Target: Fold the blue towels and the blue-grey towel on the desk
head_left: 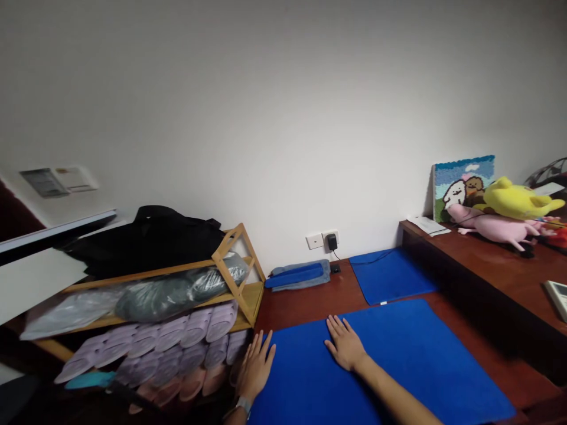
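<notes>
A large blue cloth (398,354) lies spread flat on the reddish-brown wooden surface (305,304). My right hand (345,345) rests on it near its far edge, palm down with fingers stretched out. At the cloth's left edge is my left hand (257,366), fingers extended and slightly apart, with a band at the wrist. Neither hand holds anything. Beyond the large cloth lies a smaller blue cloth (390,274) with a white tag. Folded blue and grey cloths (301,275) sit against the wall.
To the left stands a wooden rack (241,289) with a black bag (155,242), plastic-wrapped bundles and rows of purple slippers (195,327). A black plug (332,241) with a cable sits in the wall socket. The raised ledge (500,271) on the right carries plush toys (491,224) and a picture (465,183).
</notes>
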A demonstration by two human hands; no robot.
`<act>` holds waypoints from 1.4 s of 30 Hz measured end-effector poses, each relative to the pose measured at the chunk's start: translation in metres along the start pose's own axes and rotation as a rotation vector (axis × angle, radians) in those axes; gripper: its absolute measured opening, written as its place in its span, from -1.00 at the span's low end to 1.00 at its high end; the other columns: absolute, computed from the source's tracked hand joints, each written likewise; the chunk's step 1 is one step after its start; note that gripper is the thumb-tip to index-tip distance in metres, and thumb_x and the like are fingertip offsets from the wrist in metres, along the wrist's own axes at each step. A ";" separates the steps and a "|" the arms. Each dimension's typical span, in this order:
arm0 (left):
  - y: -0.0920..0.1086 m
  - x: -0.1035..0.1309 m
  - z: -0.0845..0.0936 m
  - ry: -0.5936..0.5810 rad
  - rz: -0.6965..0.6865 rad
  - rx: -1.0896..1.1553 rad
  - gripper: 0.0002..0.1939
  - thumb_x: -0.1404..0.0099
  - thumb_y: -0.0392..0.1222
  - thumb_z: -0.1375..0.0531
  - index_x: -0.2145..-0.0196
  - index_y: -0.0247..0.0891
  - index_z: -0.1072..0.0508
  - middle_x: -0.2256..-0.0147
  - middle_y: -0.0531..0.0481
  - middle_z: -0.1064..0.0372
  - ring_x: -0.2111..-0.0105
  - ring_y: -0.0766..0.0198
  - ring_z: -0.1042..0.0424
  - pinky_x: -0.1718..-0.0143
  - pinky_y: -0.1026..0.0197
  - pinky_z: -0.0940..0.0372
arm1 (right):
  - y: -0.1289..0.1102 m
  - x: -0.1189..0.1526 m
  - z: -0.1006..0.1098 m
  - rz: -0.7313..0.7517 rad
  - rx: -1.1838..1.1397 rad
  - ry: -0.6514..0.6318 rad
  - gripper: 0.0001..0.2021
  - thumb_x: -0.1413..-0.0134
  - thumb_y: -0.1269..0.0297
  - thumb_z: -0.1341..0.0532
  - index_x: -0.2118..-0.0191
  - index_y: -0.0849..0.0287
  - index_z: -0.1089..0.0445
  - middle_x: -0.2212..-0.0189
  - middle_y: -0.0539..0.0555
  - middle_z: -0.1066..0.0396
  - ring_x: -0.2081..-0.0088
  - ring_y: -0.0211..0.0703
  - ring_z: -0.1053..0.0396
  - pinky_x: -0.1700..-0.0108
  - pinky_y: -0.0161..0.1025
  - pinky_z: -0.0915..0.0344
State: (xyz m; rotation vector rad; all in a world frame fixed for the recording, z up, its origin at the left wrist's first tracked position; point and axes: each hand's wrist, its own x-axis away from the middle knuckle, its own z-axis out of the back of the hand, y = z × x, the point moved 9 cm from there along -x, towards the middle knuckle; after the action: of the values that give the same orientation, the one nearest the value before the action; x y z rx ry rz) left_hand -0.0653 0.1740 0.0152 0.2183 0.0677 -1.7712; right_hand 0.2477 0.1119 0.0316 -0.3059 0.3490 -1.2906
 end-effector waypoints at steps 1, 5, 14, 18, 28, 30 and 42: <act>-0.001 0.001 -0.001 0.007 -0.003 0.005 -0.37 -0.54 0.11 0.08 -0.46 -0.13 -0.17 -0.47 -0.13 -0.07 -0.46 0.02 -0.05 -0.44 -0.15 -0.05 | 0.013 0.004 0.002 -0.027 0.014 -0.010 -0.27 -0.46 -0.10 0.20 -0.53 0.24 0.08 -0.52 0.14 0.15 -0.54 -0.02 0.21 -0.53 0.04 0.23; 0.000 0.001 -0.001 0.006 0.002 0.009 -0.38 -0.55 0.10 0.07 -0.46 -0.11 -0.17 -0.47 -0.13 -0.06 -0.47 0.03 -0.04 -0.44 -0.14 -0.03 | 0.104 0.041 0.035 -0.196 0.081 0.027 -0.27 -0.44 -0.08 0.19 -0.53 0.25 0.05 -0.52 0.14 0.11 -0.53 0.00 0.19 -0.53 0.07 0.21; 0.004 -0.001 0.005 -0.008 0.017 0.029 -0.38 -0.56 0.08 0.11 -0.46 -0.13 -0.16 -0.47 -0.15 -0.06 -0.47 0.02 -0.04 -0.44 -0.15 -0.03 | 0.303 0.135 0.114 -0.588 0.231 0.066 -0.24 -0.36 0.01 0.23 -0.52 0.36 0.03 -0.52 0.20 0.07 -0.52 0.05 0.17 -0.52 0.04 0.15; 0.008 -0.001 0.007 -0.017 0.027 0.022 -0.38 -0.56 0.06 0.12 -0.46 -0.17 -0.18 -0.47 -0.18 -0.07 -0.46 0.01 -0.06 -0.44 -0.13 -0.02 | 0.311 0.141 0.121 -0.606 0.243 0.067 -0.25 -0.36 0.05 0.22 -0.50 0.41 -0.01 -0.50 0.24 0.02 -0.51 0.10 0.11 -0.50 0.06 0.09; 0.011 0.001 0.006 -0.024 0.026 -0.002 -0.38 -0.57 0.06 0.14 -0.46 -0.16 -0.16 -0.47 -0.18 -0.05 -0.46 0.06 -0.05 -0.44 -0.11 0.02 | 0.063 0.031 0.057 -0.102 0.083 0.118 -0.32 -0.45 0.02 0.19 -0.52 0.26 0.01 -0.51 0.17 0.05 -0.52 0.03 0.14 -0.52 0.08 0.16; 0.012 0.002 0.006 -0.033 0.023 -0.007 -0.38 -0.57 0.07 0.13 -0.46 -0.17 -0.17 -0.48 -0.18 -0.03 -0.47 0.05 -0.02 -0.45 -0.12 0.02 | 0.007 0.014 0.030 -0.006 0.017 0.042 -0.30 -0.46 -0.05 0.19 -0.53 0.23 0.03 -0.51 0.15 0.08 -0.53 0.01 0.15 -0.52 0.08 0.16; 0.008 -0.001 0.001 0.025 0.031 0.039 -0.39 -0.56 0.04 0.12 -0.44 -0.16 -0.20 -0.47 -0.17 -0.06 -0.46 0.07 -0.07 -0.45 -0.12 0.02 | 0.191 0.086 0.066 -0.344 0.156 0.028 -0.29 -0.42 -0.06 0.20 -0.52 0.19 0.01 -0.52 0.11 0.07 -0.53 0.02 0.16 -0.51 0.11 0.17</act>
State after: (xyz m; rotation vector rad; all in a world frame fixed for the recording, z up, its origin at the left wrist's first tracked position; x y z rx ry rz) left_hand -0.0575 0.1735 0.0171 0.2681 0.0479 -1.7403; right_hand 0.4631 0.0777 0.0061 -0.2210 0.2225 -1.6522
